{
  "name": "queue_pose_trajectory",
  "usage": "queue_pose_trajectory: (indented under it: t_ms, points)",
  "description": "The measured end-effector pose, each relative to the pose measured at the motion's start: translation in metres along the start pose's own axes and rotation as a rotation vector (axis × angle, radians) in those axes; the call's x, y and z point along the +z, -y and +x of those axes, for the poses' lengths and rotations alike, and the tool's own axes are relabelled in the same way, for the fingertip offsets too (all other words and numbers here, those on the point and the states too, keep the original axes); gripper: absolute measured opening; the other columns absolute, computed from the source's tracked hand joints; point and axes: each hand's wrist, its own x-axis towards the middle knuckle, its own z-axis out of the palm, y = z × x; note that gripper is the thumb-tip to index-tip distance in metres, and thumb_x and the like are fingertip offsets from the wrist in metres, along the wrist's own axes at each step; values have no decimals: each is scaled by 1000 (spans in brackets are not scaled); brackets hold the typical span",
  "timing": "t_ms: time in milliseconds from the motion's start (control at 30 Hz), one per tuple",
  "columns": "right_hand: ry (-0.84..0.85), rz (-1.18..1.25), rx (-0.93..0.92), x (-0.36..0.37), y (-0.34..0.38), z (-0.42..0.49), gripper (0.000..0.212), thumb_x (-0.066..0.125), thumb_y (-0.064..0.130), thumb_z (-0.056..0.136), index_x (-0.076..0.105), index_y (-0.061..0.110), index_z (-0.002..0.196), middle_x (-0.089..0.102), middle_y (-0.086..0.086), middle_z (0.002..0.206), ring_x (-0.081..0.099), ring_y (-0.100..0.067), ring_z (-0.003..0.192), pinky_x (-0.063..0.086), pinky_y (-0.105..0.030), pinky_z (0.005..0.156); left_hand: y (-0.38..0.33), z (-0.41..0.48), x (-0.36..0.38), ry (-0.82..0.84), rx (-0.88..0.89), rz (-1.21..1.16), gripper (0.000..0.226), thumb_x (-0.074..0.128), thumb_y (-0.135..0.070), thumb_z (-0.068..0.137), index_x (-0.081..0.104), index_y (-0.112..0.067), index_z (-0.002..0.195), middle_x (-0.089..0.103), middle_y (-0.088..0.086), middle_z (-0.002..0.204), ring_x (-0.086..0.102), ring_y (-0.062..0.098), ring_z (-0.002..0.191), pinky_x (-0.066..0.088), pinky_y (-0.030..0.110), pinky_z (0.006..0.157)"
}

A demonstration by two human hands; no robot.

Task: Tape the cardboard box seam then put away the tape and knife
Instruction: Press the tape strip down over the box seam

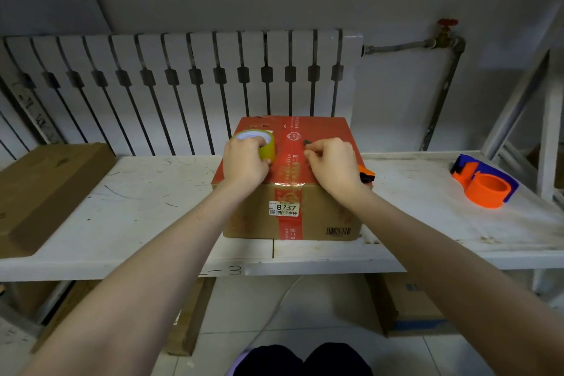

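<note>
We've got the cardboard box (293, 180) on the white shelf (427, 210); our left hand (244, 162) grips the tape roll (259, 143) on its lid, right hand (332, 165) pinches a dark knife tip (306, 142) at the seam. We'd cut flush, keeping tape taut.

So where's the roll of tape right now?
The tape roll sits on top of the box, on its left part, gripped by the left hand, just left of the red strip along the seam.

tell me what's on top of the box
On the box top: a tape roll gripped by the left hand, and the right hand pinching something small and dark at the red seam strip. What lies under the hands is hidden.
</note>
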Motion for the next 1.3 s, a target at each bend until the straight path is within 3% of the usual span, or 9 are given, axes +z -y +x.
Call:
queue_pose_trajectory:
  t_ms: [133, 233, 333, 600, 733, 833, 1000, 1167, 1300]
  points:
    - [108, -209, -103, -9, -1, -11, 23, 55, 19, 92, 70, 17, 109, 71, -4, 108, 66, -24, 93, 56, -38, 79, -1, -4, -2, -87, 21, 59, 58, 74, -36, 75, 53, -19, 126, 54, 8, 127, 40, 30, 124, 34, 40, 105]
    - [157, -279, -121, -9, -5, -19, 29, 47, 12, 92, 67, 20, 111, 70, -4, 107, 65, -25, 92, 56, -41, 75, -6, -25, -5, -217, 179, -20, 37, 69, -21, 80, 56, -14, 113, 54, 8, 116, 48, 26, 115, 45, 38, 94]
    - [188, -272, -135, -7, -9, -25, 35, 42, 8, 90, 64, 20, 115, 69, -5, 108, 64, -27, 95, 56, -43, 75, -5, -44, -1, -68, 362, -51, 23, 51, -1, 83, 64, -9, 99, 62, 8, 102, 58, 26, 99, 50, 41, 77]
    - [245, -192, -177, -12, -17, -35, 36, 46, 1, 86, 58, 15, 118, 63, -5, 120, 59, -23, 107, 50, -34, 86, 6, -45, -1, 173, 308, 2, 38, 42, -4, 90, 63, -12, 121, 63, 7, 127, 57, 26, 118, 45, 34, 100]
    - [53, -95, -252, -8, -21, -58, 26, 50, 0, 81, 58, 12, 104, 62, -3, 106, 56, -19, 101, 50, -35, 82, 14, -42, -5, 260, 298, -15, 42, 43, -3, 89, 59, -15, 127, 58, 3, 135, 49, 22, 128, 38, 31, 108]
    - [4, 39, -69, 7, -22, -77, 22, 50, 1, 81, 61, 12, 97, 65, -1, 95, 60, -16, 89, 53, -35, 76, 18, -44, -6, 294, 313, -8, 54, 49, 3, 81, 54, -15, 132, 53, 4, 140, 46, 21, 132, 35, 29, 110]
    - [112, 349, 414, 24, -20, -81, 22, 54, 11, 87, 60, 12, 108, 63, 1, 99, 59, -16, 96, 47, -27, 78, 17, -48, -4, 256, 321, 63, 66, 52, 10, 75, 50, -18, 135, 49, 3, 144, 43, 20, 134, 34, 30, 111]
    - [5, 762, 660, 43, -4, -89, 31, 59, 6, 86, 54, 10, 117, 63, -3, 107, 61, -20, 101, 52, -39, 91, 10, -53, -3, 240, 311, 94, 62, 52, 8, 79, 49, -17, 136, 49, 4, 144, 44, 22, 134, 35, 32, 111]
    - [-71, 875, 741, 51, -2, -92, 31, 64, 6, 83, 55, 10, 112, 62, 0, 99, 62, -19, 98, 52, -38, 93, 6, -59, -6, 224, 305, 127, 62, 53, 6, 79, 48, -17, 137, 48, 4, 144, 44, 23, 134, 35, 32, 110]
